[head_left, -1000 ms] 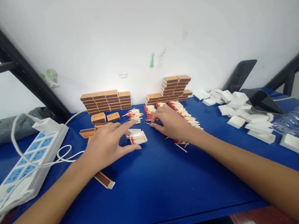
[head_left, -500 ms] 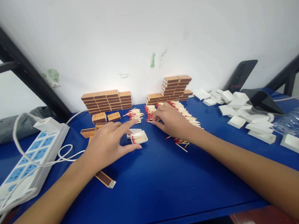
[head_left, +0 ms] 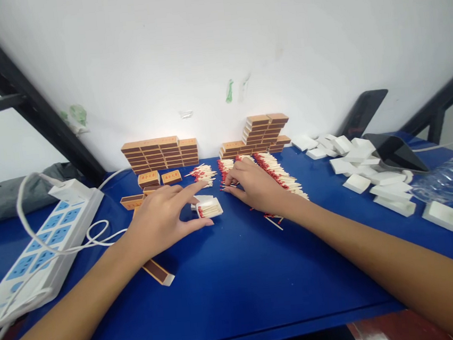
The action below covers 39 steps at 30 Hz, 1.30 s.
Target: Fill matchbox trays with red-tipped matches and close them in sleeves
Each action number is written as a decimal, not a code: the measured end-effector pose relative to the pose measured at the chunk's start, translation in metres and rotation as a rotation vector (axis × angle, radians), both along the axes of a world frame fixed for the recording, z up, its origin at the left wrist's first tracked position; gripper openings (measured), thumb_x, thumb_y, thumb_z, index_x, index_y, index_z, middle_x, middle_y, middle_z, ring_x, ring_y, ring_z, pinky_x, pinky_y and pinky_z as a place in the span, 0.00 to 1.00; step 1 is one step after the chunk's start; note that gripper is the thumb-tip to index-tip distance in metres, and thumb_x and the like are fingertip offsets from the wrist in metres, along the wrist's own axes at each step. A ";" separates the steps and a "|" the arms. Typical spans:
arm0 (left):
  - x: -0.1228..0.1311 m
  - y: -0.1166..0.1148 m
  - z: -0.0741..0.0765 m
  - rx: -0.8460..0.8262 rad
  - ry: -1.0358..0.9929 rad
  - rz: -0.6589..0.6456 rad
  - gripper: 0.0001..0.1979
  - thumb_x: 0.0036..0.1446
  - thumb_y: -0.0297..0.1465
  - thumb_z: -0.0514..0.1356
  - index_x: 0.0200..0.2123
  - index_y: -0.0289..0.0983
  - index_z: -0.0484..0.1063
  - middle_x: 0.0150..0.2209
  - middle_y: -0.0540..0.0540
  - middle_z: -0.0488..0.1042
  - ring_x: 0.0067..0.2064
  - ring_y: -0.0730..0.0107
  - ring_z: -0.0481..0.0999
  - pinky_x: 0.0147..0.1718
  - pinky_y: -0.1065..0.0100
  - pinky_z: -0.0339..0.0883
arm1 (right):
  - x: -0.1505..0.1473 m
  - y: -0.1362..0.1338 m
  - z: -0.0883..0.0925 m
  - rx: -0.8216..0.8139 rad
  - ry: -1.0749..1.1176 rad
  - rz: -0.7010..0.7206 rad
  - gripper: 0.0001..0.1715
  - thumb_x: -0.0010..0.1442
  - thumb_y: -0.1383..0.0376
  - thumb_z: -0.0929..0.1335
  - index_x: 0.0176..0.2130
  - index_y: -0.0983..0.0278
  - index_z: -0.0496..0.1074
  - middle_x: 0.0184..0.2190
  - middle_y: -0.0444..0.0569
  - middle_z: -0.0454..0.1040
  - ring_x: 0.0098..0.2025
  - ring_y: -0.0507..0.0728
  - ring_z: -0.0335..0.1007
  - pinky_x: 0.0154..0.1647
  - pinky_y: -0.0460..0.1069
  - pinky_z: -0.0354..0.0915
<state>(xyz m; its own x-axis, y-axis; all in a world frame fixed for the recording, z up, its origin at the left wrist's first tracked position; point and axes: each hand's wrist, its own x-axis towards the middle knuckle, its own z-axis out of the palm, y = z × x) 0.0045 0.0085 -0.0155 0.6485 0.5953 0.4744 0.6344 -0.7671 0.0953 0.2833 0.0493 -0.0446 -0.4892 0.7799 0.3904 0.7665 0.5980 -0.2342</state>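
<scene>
Lying nearest on the blue counter (head_left: 242,291), a matchbox (head_left: 156,271) pokes out below my left wrist in the lower left of the frame. Above it my left grip (head_left: 161,216) is wide, thumb and forefinger parted about a white tray (head_left: 219,209), just left of the frame's middle; I cannot tell if either touches it. The tray holds matches (head_left: 208,211), its long axis roughly left to right, red heads leftward. It lies to the left of and a little below my right fingertips, with my left grip nearer. My right grip (head_left: 256,186) is narrow, fingertips beside the loose matches (head_left: 287,180); I cannot tell whether a stick is in it. Farthest, stacked matchboxes (head_left: 161,157) stand by the wall (head_left: 200,60).
</scene>
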 end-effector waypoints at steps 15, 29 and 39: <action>0.000 0.000 0.000 -0.004 0.023 0.015 0.37 0.61 0.48 0.73 0.68 0.43 0.70 0.40 0.45 0.86 0.43 0.55 0.85 0.47 0.58 0.76 | 0.005 0.002 0.000 -0.062 -0.035 -0.003 0.08 0.70 0.67 0.71 0.36 0.63 0.77 0.38 0.53 0.77 0.47 0.63 0.66 0.48 0.56 0.61; -0.001 0.001 -0.002 0.010 -0.002 -0.001 0.38 0.61 0.48 0.72 0.69 0.40 0.69 0.42 0.43 0.86 0.46 0.52 0.85 0.47 0.56 0.77 | -0.033 -0.046 0.027 -0.103 0.199 0.222 0.07 0.71 0.69 0.71 0.38 0.62 0.75 0.39 0.50 0.77 0.47 0.60 0.68 0.51 0.55 0.63; -0.014 0.013 0.004 0.041 -0.045 0.079 0.37 0.60 0.49 0.73 0.67 0.42 0.71 0.42 0.48 0.87 0.45 0.55 0.86 0.45 0.59 0.76 | -0.033 0.015 0.017 -0.051 0.058 0.108 0.03 0.70 0.68 0.73 0.43 0.63 0.81 0.41 0.53 0.75 0.49 0.62 0.66 0.53 0.56 0.61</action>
